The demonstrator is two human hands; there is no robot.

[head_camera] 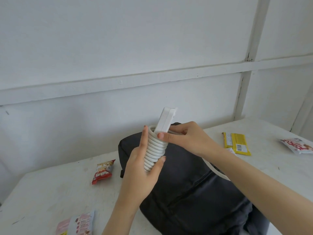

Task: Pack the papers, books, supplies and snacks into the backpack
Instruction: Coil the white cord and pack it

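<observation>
1. I see a white desk (50, 192) by a plain white wall (118, 39).
2. The dark backpack (186, 192) lies on the desk.
3. The left hand (144, 168) grips a power strip (165, 121) wrapped in its cord (155, 150). The right hand (184, 138) pinches the cord's top.
4. I think lots is left: the red snack bag (103, 170), yellow packets (237, 143), white bag (298, 145) and pink packet (76, 223) lie outside.

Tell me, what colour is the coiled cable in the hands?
The coiled cable is white, like the device it wraps; the head view shows it best.
</observation>
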